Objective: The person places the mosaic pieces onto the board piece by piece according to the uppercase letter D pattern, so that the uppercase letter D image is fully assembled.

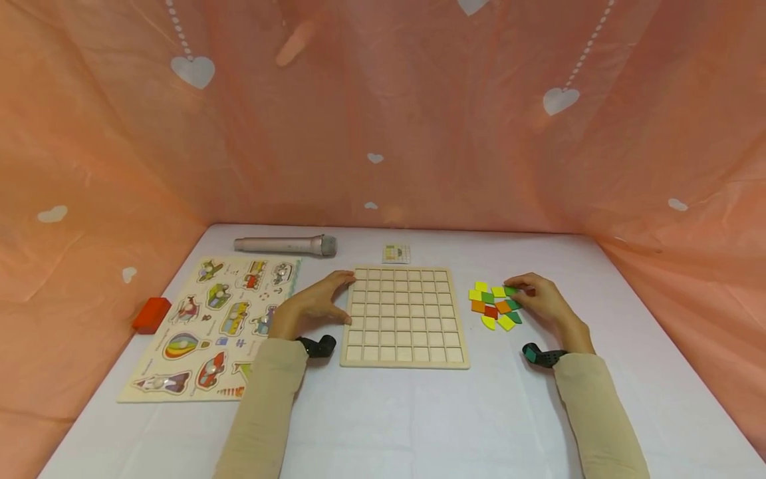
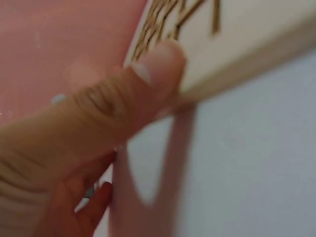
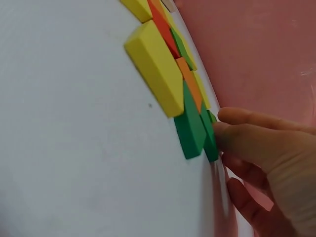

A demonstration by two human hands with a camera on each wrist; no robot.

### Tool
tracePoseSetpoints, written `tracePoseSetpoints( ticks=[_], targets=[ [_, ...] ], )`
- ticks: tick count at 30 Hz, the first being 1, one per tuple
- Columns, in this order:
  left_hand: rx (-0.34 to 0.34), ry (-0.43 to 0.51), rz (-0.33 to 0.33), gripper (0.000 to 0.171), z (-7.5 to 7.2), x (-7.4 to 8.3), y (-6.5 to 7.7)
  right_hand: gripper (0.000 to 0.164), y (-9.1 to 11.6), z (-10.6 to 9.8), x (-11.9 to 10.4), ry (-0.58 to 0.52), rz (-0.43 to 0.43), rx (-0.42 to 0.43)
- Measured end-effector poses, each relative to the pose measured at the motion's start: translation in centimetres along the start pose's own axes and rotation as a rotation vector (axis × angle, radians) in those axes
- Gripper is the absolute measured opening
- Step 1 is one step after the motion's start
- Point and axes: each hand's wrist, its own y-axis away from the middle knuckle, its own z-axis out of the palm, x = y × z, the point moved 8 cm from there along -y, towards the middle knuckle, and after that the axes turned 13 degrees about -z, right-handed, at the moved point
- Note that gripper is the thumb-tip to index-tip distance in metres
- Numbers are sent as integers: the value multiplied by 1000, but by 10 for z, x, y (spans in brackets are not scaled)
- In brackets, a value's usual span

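A pale wooden grid board (image 1: 404,318) with bare square cells lies flat in the head view. My left hand (image 1: 316,301) spans its left edge with the fingers spread; in the left wrist view the thumb (image 2: 158,66) rests against the board's rim (image 2: 237,74). To the right of the board is a cluster of small yellow, green, orange and red pieces (image 1: 487,311). My right hand (image 1: 541,305) is at the cluster's right side, with thumb and index fingertips right at the green pieces (image 3: 210,133). A yellow block (image 3: 155,69) lies closer to the right wrist camera.
A picture puzzle board with knobbed vehicle pieces (image 1: 179,319) lies left, partly under the left forearm. A red block (image 1: 152,315) sits beside it. A microphone (image 1: 286,245) and a small pattern card (image 1: 396,253) lie at the back. Pink curtains (image 1: 383,120) surround the white table (image 1: 407,419).
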Motion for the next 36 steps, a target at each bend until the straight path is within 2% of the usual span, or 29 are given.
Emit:
tracePoseSetpoints(
  ticks=[4, 8, 11, 15, 21, 24, 26, 30, 36],
  targets=[
    [15, -24, -10, 92, -1, 0, -1, 29, -1, 0, 0, 8, 34, 11],
    [-1, -29, -1, 89, 0, 1, 2, 30, -7, -1, -5, -15, 47, 57],
    [-15, -18, 14, 87, -1, 1, 4, 30, -19, 3, -22, -38, -8, 93],
    [-17, -9, 27, 84, -2, 2, 5, 27, -43, 15, -59, -95, -140, 110],
    [-16, 5, 16, 84, -2, -1, 4, 19, -85, 48, -117, -167, -294, 95],
    [-13, 6, 11, 84, -2, -2, 4, 18, -104, 70, -139, -189, -319, 71],
    [-12, 10, 12, 83, -2, -2, 5, 18, -114, 85, -151, -203, -306, 49],
    [-18, 17, 10, 82, -2, -2, 5, 15, -126, 114, -161, -238, -264, 11],
    [-30, 19, 0, 82, -1, -2, 3, 13, -132, 145, -160, -275, -224, 0]
  ],
)
